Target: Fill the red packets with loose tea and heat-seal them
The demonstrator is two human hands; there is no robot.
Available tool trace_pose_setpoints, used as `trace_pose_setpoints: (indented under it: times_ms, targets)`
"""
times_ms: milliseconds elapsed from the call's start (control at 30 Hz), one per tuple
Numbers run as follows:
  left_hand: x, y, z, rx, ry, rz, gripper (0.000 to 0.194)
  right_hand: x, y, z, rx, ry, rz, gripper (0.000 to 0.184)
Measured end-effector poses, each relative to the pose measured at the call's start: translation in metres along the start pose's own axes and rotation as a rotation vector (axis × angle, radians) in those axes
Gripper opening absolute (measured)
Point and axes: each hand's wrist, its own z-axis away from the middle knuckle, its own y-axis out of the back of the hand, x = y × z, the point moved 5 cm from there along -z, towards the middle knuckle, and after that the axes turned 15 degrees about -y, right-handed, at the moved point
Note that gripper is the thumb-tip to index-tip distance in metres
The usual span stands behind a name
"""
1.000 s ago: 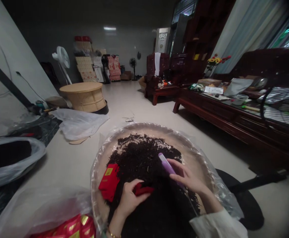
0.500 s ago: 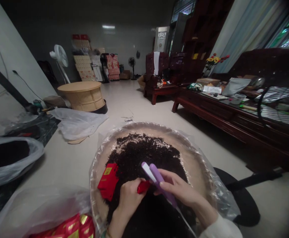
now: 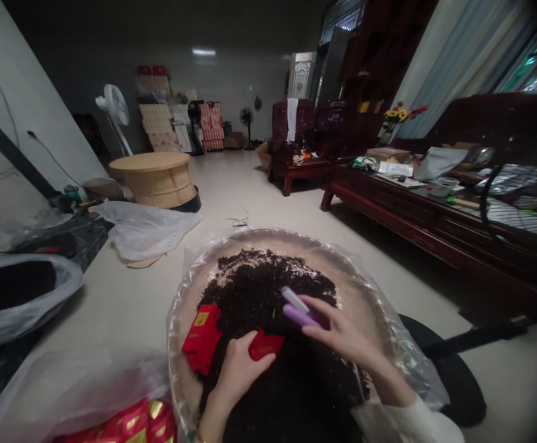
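Note:
My left hand [image 3: 241, 363] pinches a small red packet [image 3: 265, 345] between thumb and fingers, over a heap of dark loose leaves, probably tea [image 3: 259, 289]. In my right hand [image 3: 335, 329] is a purple mini flat iron [image 3: 299, 315], its two arms apart and pointing toward the packet without touching it. A cord trails back from it past my wrist. Both hands are above a wide round tray [image 3: 365, 289] lined with clear plastic. Against the tray's left side, on the leaves, rests a red box [image 3: 202, 338] with a yellow label.
A clear plastic bag [image 3: 88, 375] at lower left holds several red-and-gold packets [image 3: 134, 424]. Farther left stands another plastic-lined container [image 3: 14, 283] of dark leaves. A woven drum-shaped stand [image 3: 155, 178], a plastic sheet [image 3: 148, 227], a long wooden table [image 3: 401, 209] and a black fan base [image 3: 457, 375] surround the tray.
The flat iron moved left to the red packet's edge and its arms came close together, then it drew back right and its arms spread. The packet stayed in my left hand, turning slightly.

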Motion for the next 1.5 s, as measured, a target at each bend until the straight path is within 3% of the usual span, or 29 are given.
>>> trace_pose_setpoints:
  times_ms: [100, 233, 300, 400, 533, 667, 833, 933, 1067, 1167, 1333, 1433, 1500]
  targets:
    - [0.002, -0.001, 0.001, -0.003, -0.007, 0.126, 0.015, -0.006, -0.011, 0.01, -0.11, 0.146, 0.268, 0.059]
    - [0.004, 0.001, 0.002, -0.021, -0.018, 0.024, 0.013, -0.026, -0.022, 0.028, -0.207, 0.253, 0.399, 0.052]
    - [0.004, 0.003, 0.003, -0.01, -0.057, -0.118, 0.016, -0.033, -0.023, 0.033, -0.188, 0.204, 0.5, 0.046]
    - [0.004, 0.006, 0.006, 0.1, -0.18, -0.359, 0.024, -0.037, -0.021, 0.036, -0.117, 0.073, 0.608, 0.035]
    - [0.008, 0.006, 0.01, 0.21, -0.346, -0.518, 0.03, -0.035, -0.022, 0.035, -0.136, -0.006, 0.563, 0.028]
    - [0.014, 0.004, 0.011, 0.201, -0.409, -0.584, 0.037, -0.037, -0.026, 0.033, -0.126, -0.024, 0.596, 0.026]
    - [0.015, 0.004, 0.009, 0.168, -0.395, -0.603, 0.041, -0.039, -0.027, 0.032, -0.088, -0.061, 0.728, 0.028]
    - [0.011, 0.001, 0.008, 0.187, -0.389, -0.585, 0.035, -0.036, -0.024, 0.026, -0.002, 0.014, 0.648, 0.026]
    - [0.005, -0.003, 0.009, 0.224, -0.387, -0.568, 0.026, -0.023, -0.012, 0.014, 0.228, 0.067, 0.379, 0.039]
    - [0.006, -0.006, 0.009, 0.237, -0.398, -0.56, 0.028, -0.011, -0.024, 0.007, 0.184, 0.067, 0.213, 0.056]
    - [0.01, -0.01, 0.008, 0.27, -0.405, -0.591, 0.021, 0.003, -0.068, -0.004, 0.11, -0.012, 0.211, 0.078]
    - [0.01, -0.013, 0.009, 0.265, -0.396, -0.604, 0.019, 0.005, -0.084, -0.009, 0.108, -0.026, 0.233, 0.076]
    - [0.009, -0.014, 0.009, 0.255, -0.392, -0.596, 0.019, 0.006, -0.082, -0.011, 0.126, -0.005, 0.218, 0.068]
